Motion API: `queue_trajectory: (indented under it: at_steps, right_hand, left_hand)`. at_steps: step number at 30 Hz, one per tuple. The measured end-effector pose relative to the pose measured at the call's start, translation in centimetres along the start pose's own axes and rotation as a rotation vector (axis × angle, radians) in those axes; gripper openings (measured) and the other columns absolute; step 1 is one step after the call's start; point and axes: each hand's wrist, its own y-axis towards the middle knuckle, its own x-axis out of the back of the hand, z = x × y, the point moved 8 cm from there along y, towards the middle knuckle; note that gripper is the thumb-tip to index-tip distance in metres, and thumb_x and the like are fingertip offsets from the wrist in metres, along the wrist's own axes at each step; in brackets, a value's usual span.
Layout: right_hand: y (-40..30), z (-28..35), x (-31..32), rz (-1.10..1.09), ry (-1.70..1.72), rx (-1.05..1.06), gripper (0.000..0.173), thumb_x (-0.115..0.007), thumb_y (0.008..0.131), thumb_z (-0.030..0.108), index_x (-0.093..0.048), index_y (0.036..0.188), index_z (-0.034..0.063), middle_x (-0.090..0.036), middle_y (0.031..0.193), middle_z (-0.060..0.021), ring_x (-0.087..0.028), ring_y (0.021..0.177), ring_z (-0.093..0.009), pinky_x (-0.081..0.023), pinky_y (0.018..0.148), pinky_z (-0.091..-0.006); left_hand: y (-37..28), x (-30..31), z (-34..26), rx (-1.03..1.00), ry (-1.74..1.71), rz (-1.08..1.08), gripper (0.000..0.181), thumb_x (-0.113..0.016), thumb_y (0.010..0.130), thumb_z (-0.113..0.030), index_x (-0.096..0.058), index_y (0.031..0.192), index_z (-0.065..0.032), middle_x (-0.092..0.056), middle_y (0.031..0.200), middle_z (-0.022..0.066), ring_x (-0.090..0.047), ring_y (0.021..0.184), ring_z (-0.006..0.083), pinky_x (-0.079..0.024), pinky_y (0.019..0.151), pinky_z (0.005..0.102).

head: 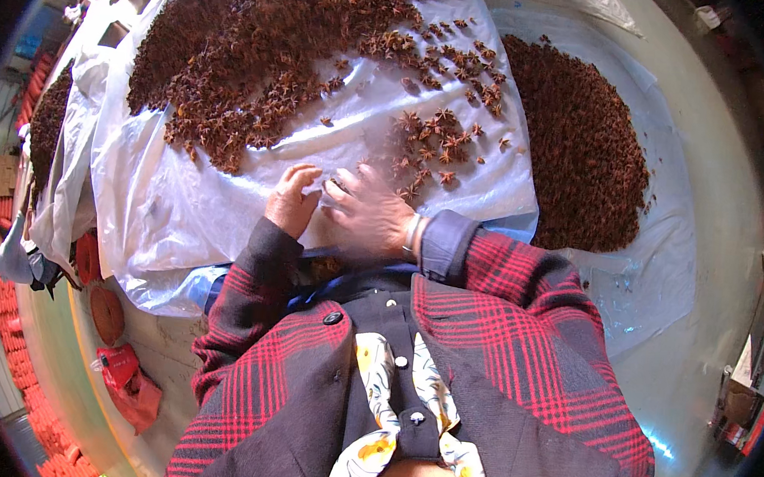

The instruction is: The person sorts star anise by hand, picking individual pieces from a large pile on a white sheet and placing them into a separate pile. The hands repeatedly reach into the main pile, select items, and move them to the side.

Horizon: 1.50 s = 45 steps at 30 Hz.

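A pile of dried star anise [249, 46] spreads over a white plastic sheet [176, 209] in front of me. My left hand [294, 198] is over the sheet's near part, its fingers curved and thumb apart, with nothing visible in it. Close beside it, my right hand [374, 211] is blurred and reaches across towards the left. A small dark bit shows at its fingertips; whether it is gripped is unclear. Just beyond the right hand lies a loose cluster of star anise [437, 138], and scattered pods trail from there up to the main pile.
On the right, a second brown heap [577, 153] rests on a clear plastic sheet [656, 260] on the floor. Red bags [131, 387] lie at the lower left. Stacked red sacks [17, 344] line the left side, where another person [14, 253] is partly visible.
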Motion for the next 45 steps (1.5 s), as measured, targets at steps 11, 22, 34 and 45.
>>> queue_trajectory:
  at_steps: [11, 22, 34, 45]
  right_hand:
    - [-6.6, -11.5, 3.1, 0.026, -0.347, -0.287, 0.038, -0.051, 0.082, 0.028, -0.057, 0.116, 0.0119, -0.050, 0.124, -0.0133, -0.039, 0.121, -0.032, -0.020, 0.104, -0.0530]
    - [-15.6, -24.0, 10.1, -0.077, -0.673, -0.618, 0.027, -0.057, 0.076, 0.025, -0.058, 0.101, 0.0139, -0.053, 0.103, -0.0072, -0.045, 0.107, -0.024, -0.031, 0.092, -0.0454]
    - [-0.6, -18.9, 0.4, -0.057, -0.430, -0.283, 0.030, -0.042, 0.085, 0.019, -0.057, 0.111, 0.0156, -0.053, 0.119, -0.0100, -0.043, 0.118, -0.028, -0.018, 0.102, -0.0557]
    - [-10.7, -36.6, 7.1, 0.170, -0.575, -1.009, 0.024, -0.052, 0.081, 0.024, -0.059, 0.103, 0.0163, -0.052, 0.110, -0.0049, -0.046, 0.105, -0.023, -0.033, 0.085, -0.0438]
  left_hand:
    - [-0.4, -2.4, 0.0, 0.018, -0.028, 0.102, 0.020, -0.059, 0.078, -0.003, -0.063, 0.098, -0.0055, -0.059, 0.106, 0.0125, -0.061, 0.084, 0.0233, -0.051, 0.069, 0.0304]
    - [-0.3, -3.1, -0.2, -0.038, -0.007, 0.108, 0.018, -0.062, 0.073, -0.003, -0.064, 0.090, -0.0056, -0.060, 0.103, 0.0126, -0.057, 0.096, 0.0304, -0.048, 0.082, 0.0361]
    - [0.1, -3.0, -1.3, -0.094, 0.062, 0.072, 0.018, -0.062, 0.071, -0.002, -0.062, 0.089, -0.0052, -0.059, 0.095, 0.0126, -0.057, 0.091, 0.0311, -0.047, 0.080, 0.0370]
    - [-0.1, -2.4, -0.5, -0.169, 0.011, -0.010, 0.010, -0.062, 0.075, -0.006, -0.063, 0.085, -0.0076, -0.061, 0.091, 0.0103, -0.058, 0.088, 0.0287, -0.048, 0.077, 0.0365]
